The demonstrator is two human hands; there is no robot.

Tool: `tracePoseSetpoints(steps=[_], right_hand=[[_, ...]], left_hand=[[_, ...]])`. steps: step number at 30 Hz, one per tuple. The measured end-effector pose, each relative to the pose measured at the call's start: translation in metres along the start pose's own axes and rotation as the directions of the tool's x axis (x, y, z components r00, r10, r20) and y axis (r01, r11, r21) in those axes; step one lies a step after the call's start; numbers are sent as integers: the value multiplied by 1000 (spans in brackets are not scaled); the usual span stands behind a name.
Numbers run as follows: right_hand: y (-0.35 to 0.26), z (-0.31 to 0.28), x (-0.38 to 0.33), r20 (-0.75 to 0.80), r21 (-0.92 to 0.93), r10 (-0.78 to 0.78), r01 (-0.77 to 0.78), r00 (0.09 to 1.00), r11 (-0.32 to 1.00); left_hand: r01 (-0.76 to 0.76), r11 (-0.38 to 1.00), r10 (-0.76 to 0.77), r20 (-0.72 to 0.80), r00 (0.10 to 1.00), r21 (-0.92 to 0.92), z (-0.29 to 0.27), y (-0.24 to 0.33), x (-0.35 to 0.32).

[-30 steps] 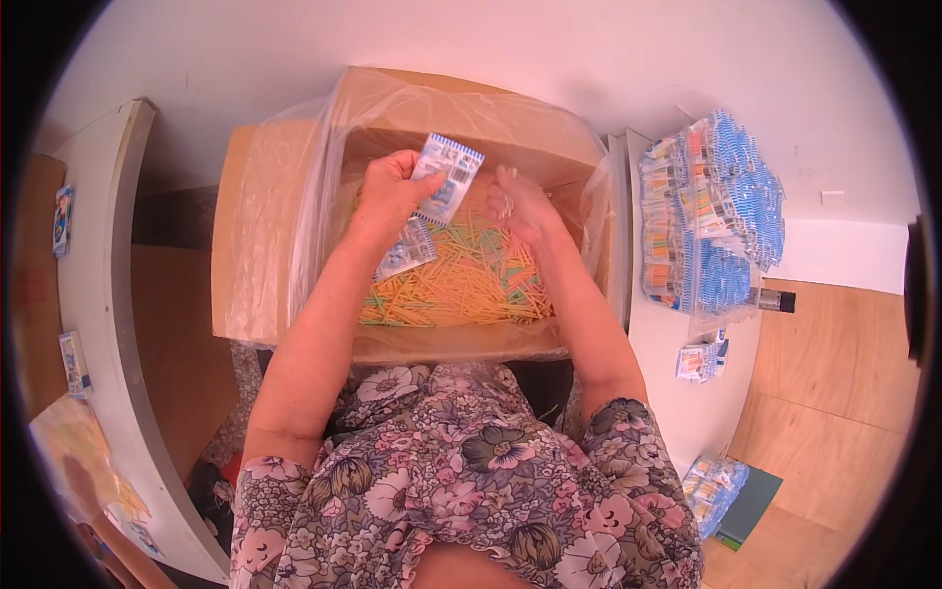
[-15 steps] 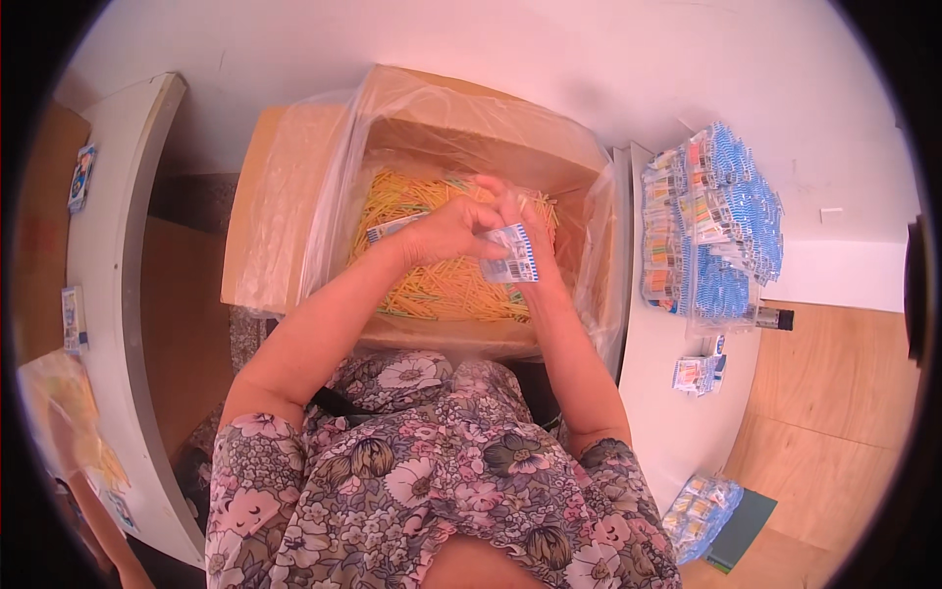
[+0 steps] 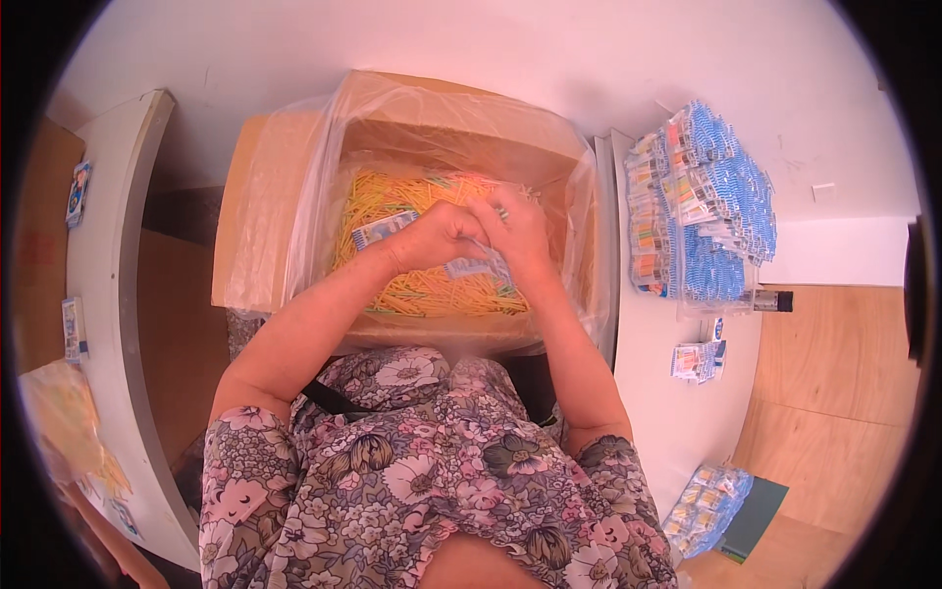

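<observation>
- Nearest: floral top (image 3: pixel 432 461); cardboard box (image 3: pixel 257 147) just beyond, clear liner (image 3: pixel 579 196) draped over its edges.
- Over the box: left hand (image 3: pixel 437 236), grip pinched narrow on a small packet (image 3: pixel 469 267), which hangs just under the fingers.
- Right hand (image 3: pixel 518 231) meets the left, fingers bent; can't tell what its grip holds.
- Below: thin yellow sticks (image 3: pixel 378 201), second packet (image 3: pixel 383 229) lying on them.
- Right: white bench (image 3: pixel 638 412), clear tub (image 3: pixel 721 302) piled with packets.
- Far left: another person's forearm (image 3: pixel 116 540).
</observation>
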State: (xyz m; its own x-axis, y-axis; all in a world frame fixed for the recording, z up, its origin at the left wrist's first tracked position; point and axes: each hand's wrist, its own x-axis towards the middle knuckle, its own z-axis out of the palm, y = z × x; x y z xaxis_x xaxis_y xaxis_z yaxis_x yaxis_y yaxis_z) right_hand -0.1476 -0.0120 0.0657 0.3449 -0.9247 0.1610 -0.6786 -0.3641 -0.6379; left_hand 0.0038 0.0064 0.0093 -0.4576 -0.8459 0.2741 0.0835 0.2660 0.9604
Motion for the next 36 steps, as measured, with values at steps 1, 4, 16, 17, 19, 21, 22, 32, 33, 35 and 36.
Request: tracePoseSetpoints(steps=[1,4,16,17,19,21,22,32,33,35,36], right_hand=[[3,1,-1,-45,107,44,-39,998,994],[20,-3,0,-112,245,171,-140,979,959],[53,-20,-56,574,-197,127,-15,809,980],[54,-18,-58,588,-154,58,41,807,987],[59,-28,-53,516,-34,88,-83,852,996],[54,-44,-44,454,98,128,-192,882,976],[45,-55,-37,429,233,225,-348,875,908],[15,-74,-3,376,599,242,-434,894,673],[15,-77,-2,377,597,240,-433,894,675],[11,-83,0,363,491,276,-435,890,755],[6,-84,1,366,488,277,-436,889,756]], left_hand=[[44,998,-44,13,999,-41,1,1,0],[107,992,-102,74,992,-66,-3,2,4],[367,870,-372,49,927,-330,-8,2,3],[370,868,-392,1,920,-332,-8,4,3],[387,854,-417,-13,909,-347,-10,9,3],[404,838,-446,-34,895,-367,-12,12,1],[374,836,-430,-55,901,-401,-13,12,1],[350,855,-386,-20,922,-382,-15,10,6],[348,856,-385,-22,923,-383,-16,8,6],[324,897,-335,17,942,-301,-17,3,4],[324,896,-335,15,942,-304,-18,4,2]])
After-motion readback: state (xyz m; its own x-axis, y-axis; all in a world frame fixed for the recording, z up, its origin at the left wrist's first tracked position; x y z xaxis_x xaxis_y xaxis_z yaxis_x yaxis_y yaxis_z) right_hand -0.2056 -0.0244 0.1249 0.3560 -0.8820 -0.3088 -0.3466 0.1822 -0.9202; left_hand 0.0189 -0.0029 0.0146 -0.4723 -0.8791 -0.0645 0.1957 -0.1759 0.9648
